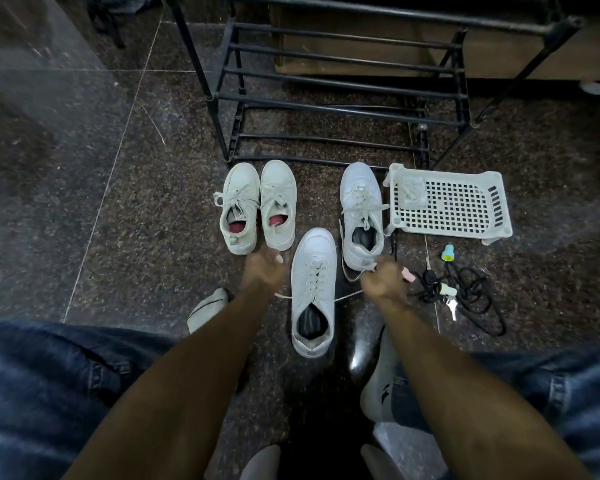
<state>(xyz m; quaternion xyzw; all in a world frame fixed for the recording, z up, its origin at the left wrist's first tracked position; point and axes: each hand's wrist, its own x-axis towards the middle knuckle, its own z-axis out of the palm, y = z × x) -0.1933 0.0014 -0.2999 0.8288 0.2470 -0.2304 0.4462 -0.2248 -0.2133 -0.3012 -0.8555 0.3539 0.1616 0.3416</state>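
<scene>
A white sneaker (313, 292) lies on the dark stone floor between my knees, toe pointing away from me. Its lace (347, 298) runs out sideways from the eyelets to both hands. My left hand (262, 268) is curled just left of the toe and holds the left lace end. My right hand (383, 280) is curled to the shoe's right and grips the right lace end. The matching white sneaker (361, 216) stands just beyond my right hand, its laces loose.
A pair of off-white sneakers with red insoles (257, 207) sits at the left. Behind stands a black metal shoe rack (326, 109). A white plastic basket (447, 206) lies to the right. Near it are a black cord with keys (471, 296) and a small teal object (448, 252).
</scene>
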